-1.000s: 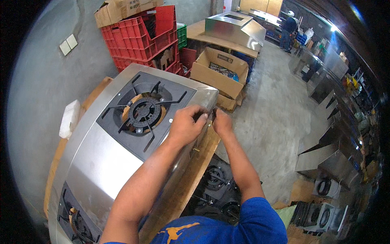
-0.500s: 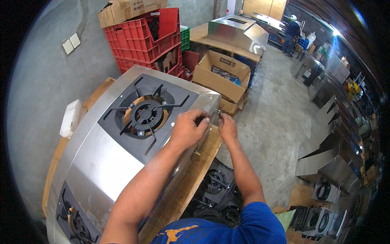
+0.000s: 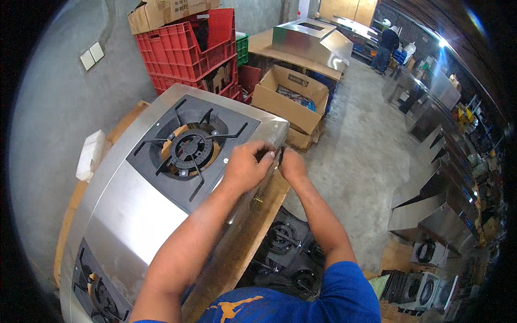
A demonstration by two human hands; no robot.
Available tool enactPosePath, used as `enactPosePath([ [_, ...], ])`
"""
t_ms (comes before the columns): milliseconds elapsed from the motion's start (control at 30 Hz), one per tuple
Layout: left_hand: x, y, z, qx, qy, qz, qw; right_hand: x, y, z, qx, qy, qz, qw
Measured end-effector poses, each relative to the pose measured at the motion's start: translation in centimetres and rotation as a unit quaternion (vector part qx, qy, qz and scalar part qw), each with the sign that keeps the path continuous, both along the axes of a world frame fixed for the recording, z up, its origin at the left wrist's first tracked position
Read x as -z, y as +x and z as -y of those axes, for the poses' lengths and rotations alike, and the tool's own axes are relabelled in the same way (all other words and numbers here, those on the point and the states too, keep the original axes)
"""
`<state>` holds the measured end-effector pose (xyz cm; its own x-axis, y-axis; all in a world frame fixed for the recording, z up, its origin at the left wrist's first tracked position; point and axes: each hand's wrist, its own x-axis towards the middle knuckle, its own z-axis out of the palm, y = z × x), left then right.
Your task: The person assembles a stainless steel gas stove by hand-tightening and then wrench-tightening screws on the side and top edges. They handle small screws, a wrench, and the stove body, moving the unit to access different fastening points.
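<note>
Room opens rightward over the floor (image 3: 355,161), but a cardboard box (image 3: 285,110) seemingly crowds the stove (image 3: 140,215) ahead.

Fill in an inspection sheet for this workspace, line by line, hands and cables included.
Surface: wooden bench top, bare strip showing along the stove's edge.
Job's things: steel stove with two black burners; small brass-coloured fitting at its side.
Clutter: white block beyond the stove; stacked red crates; open cardboard box; black burner parts below bench level.
Hands: left hand at the stove's edge, near its corner; right hand close beside it, fingers curled; what is in either grip is too small to tell.
Cables: nothing seen.
Surroundings: grey wall, concrete floor; a person far off.
</note>
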<state>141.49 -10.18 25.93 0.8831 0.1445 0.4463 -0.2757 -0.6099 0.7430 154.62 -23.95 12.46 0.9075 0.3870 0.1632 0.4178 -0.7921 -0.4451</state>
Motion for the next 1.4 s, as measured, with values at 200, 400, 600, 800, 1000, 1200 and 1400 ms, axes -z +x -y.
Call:
enactPosePath([
  [200,-0.2,-0.1,0.1,0.001,-0.021,-0.012,1.0,-0.9,-1.9,0.1,0.016,0.182,-0.046,0.982],
  [400,-0.4,-0.1,-0.1,0.01,-0.002,-0.012,1.0,0.6,-1.6,0.6,0.036,0.253,-0.05,0.966],
  [600,-0.3,-0.3,-0.1,0.006,-0.01,-0.011,1.0,3.0,-1.3,1.3,0.011,0.214,0.066,0.975],
  [800,-0.3,-0.3,-0.2,0.011,-0.007,-0.004,1.0,4.5,-0.1,1.8,0.004,0.158,0.111,0.981],
  [1000,0.0,-0.1,-0.2,0.012,-0.018,0.003,1.0,5.0,0.6,2.3,-0.002,0.101,0.127,0.987],
  [1200,0.1,-0.1,-0.3,0.007,-0.001,-0.001,1.0,4.0,1.6,0.7,0.0,-0.045,0.079,0.996],
  [1400,0.1,0.0,-0.3,0.008,0.012,-0.003,1.0,2.7,-1.0,-1.2,0.023,0.077,0.009,0.997],
])
